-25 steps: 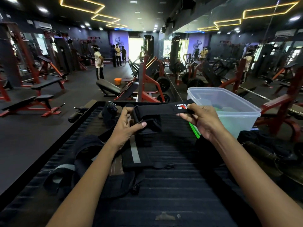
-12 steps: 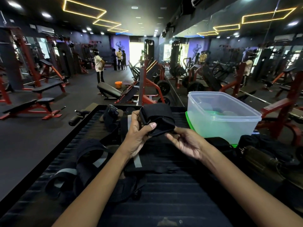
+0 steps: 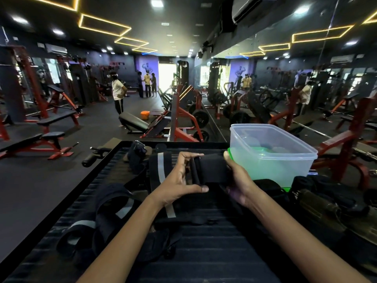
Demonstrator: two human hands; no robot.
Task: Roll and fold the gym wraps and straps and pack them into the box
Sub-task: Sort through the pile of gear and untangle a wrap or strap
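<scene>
Both hands hold a folded black wrap above the dark ribbed surface. My left hand pinches its left end between thumb and fingers. My right hand grips its right end, just left of the clear plastic box. The box stands open on a green lid at the right. A black strap with a grey stripe lies flat under my left hand. More black wraps lie loose at the near left.
Other dark straps and gear are piled to the right of the box. The surface ends in a raised edge on the left. Beyond it are gym benches, red machines and a standing person.
The wrap was stretched out between both hands, then gathered into a bundle. My right hand has come up from below and now grips its right end.
</scene>
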